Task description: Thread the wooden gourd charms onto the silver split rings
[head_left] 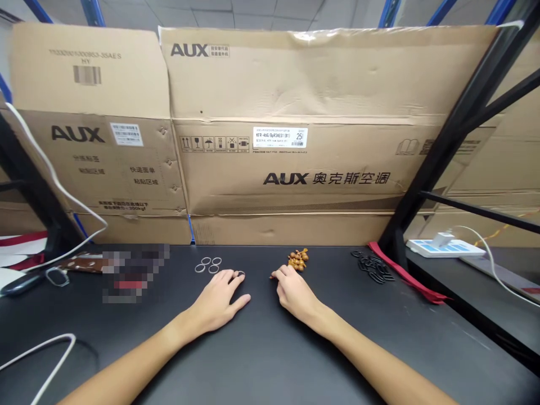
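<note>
Head view: the left hand [221, 299], thumb spread wide, touches a thin silver metal ring [242, 273] at its one o'clock: probably light, stiff, best pinched by the rim. The right hand [295, 293] narrowly pinches a small brown piece [271, 276] at its ten o'clock, likely hard, slippery.

Brown bead pile [298, 260]: right hand [294, 290] just in front; left hand [217, 301], silver rings [206, 264] leftward; black loops [375, 268] well right.

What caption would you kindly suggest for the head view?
Black table: left hand by silvery rings, right hand with brown trinkets.
</note>
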A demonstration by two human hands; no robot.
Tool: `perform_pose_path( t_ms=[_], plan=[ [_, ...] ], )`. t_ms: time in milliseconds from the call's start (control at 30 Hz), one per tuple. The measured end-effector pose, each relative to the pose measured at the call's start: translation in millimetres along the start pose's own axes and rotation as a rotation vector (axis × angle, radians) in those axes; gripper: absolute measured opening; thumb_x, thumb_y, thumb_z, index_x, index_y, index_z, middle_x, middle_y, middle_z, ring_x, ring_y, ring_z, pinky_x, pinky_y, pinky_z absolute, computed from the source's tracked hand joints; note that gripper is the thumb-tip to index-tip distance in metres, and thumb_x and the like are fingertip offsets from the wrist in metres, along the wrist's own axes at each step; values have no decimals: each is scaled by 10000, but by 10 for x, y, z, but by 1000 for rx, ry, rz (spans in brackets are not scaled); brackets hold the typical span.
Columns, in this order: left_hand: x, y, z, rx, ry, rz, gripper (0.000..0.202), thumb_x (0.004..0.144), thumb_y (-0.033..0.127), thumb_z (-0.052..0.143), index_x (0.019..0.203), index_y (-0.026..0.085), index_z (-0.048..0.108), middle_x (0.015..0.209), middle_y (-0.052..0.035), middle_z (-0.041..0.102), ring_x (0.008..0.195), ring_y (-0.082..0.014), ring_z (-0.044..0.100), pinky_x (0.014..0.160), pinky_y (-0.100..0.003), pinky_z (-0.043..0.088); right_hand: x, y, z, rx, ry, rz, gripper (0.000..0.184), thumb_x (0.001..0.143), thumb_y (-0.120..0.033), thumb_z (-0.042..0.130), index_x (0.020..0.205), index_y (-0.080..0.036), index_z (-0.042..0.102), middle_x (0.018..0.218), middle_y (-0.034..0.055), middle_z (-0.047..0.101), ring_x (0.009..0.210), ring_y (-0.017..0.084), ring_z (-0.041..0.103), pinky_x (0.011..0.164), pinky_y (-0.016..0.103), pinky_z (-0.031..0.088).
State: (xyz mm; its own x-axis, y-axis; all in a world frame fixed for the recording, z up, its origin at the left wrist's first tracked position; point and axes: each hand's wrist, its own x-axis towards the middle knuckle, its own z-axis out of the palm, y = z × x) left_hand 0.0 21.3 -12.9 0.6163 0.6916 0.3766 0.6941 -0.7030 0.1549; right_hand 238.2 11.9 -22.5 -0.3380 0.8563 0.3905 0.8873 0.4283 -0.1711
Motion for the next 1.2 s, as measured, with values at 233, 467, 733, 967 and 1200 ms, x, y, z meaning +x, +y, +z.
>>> perform_pose_path(
  t_ms=[233, 467, 733, 967, 1200],
  plan=[
    [27, -17, -29, -70, -3, 38, 386, 921, 371, 486, 1267, 216, 557, 1094, -96, 579, 1052, -248, 525, 946, -408, 436, -4, -56, -18, 405, 121, -168, 337, 820, -12, 395, 1060, -186, 558, 962, 66, 600, 867, 180, 566, 798, 317, 490],
    [54, -16, -76, 1, -51, 84, 391, 926, 380, 477, 1270, 208, 551, 1060, -102, 569, 1035, -262, 503, 929, -430, 427, 4, -12, 5, 240, 143, -158, 333, 805, -43, 461, 1063, -190, 612, 1052, 89, 590, 936, 224, 502, 863, 398, 459],
    [49, -52, 15, -116, 35, 38, 259, 946, 242, 430, 1151, 203, 583, 975, -66, 583, 907, -208, 541, 845, -365, 456, 17, 11, 22, 252, 77, -131, 219, 825, -90, 487, 1002, -176, 583, 932, 76, 586, 861, 210, 507, 800, 362, 459],
    [101, -131, 31, -197, 24, 58, 220, 945, 197, 398, 861, 183, 600, 864, -50, 563, 820, -187, 528, 765, -326, 462, 17, 9, 56, 389, 67, -93, 165, 776, -90, 494, 906, -192, 501, 862, 34, 562, 804, 184, 508, 753, 317, 441],
    [91, -95, -9, -261, 17, 70, 169, 943, 182, 388, 863, 196, 536, 990, -60, 548, 897, -184, 526, 829, -335, 461, 7, -31, -4, 314, 32, -117, 366, 714, -20, 461, 1013, -206, 562, 874, 29, 580, 823, 186, 499, 787, 321, 417]
  ],
)
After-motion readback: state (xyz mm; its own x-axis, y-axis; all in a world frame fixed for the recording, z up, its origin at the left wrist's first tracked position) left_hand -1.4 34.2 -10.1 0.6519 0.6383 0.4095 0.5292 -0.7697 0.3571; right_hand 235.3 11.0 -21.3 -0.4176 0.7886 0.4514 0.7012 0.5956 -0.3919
